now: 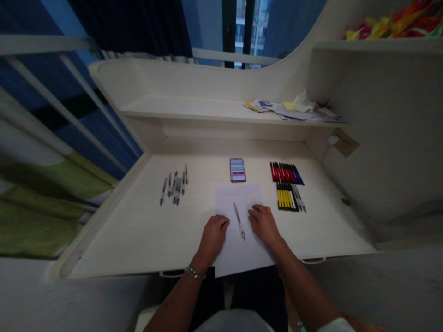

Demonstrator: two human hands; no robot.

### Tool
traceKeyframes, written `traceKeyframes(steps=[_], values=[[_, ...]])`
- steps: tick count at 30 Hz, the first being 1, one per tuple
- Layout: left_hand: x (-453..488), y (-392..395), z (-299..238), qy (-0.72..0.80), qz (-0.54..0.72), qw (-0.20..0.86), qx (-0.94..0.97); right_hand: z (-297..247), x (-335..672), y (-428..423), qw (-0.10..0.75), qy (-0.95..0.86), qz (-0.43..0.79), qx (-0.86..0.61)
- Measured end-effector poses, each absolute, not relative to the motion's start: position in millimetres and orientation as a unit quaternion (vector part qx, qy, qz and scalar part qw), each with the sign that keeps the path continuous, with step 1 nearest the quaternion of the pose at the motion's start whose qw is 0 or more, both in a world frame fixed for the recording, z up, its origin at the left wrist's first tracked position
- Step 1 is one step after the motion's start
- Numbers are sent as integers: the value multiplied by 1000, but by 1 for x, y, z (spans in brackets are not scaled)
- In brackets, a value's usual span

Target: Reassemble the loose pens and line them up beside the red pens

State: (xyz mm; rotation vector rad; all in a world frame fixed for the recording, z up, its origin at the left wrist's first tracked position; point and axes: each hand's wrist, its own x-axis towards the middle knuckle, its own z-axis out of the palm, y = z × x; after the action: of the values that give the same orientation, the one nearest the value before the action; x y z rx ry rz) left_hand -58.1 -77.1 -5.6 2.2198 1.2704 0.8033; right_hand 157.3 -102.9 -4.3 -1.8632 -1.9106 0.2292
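Note:
A pen (239, 222) with a clear barrel lies aslant on a white sheet of paper (238, 260), between my two hands. My left hand (213, 234) rests on the sheet's left edge, its fingers curled in and nothing visible in them. On the sheet's right side lies my right hand (265, 224), fingers bent and slightly apart, holding nothing. Neither hand touches the pen. Just beyond the paper is a phone (237, 169) with a blurred screen. To the left lie several loose clear pens (176, 186).
At right, red and blue pens (286, 173) lie in a row above yellow, white and clear pens (288, 197). Papers and a crumpled tissue (303, 101) sit on the back shelf (194, 107). A cable (327, 170) runs down the desk's right wall.

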Motion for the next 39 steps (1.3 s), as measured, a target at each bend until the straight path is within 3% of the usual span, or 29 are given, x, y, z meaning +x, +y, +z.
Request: traceKeyframes(steps=[13,17,20,22,27,35,39], values=[[-57,-74,1,470,281,250,799,15,101,-58,160,-581,164,-781],[-51,-77,10,488,297,295,766,11,116,-55,327,-540,284,-721],[-39,-85,20,480,333,386,714,10,120,-61,478,-470,434,-602],[-29,-91,23,467,339,463,673,11,117,-67,534,-407,503,-544],[-8,-104,16,435,376,642,508,23,103,-76,602,-314,534,-505],[-3,-112,16,459,429,583,516,27,83,-76,655,-260,481,-521],[-1,-117,25,440,412,692,398,29,82,-78,664,-242,510,-490]])
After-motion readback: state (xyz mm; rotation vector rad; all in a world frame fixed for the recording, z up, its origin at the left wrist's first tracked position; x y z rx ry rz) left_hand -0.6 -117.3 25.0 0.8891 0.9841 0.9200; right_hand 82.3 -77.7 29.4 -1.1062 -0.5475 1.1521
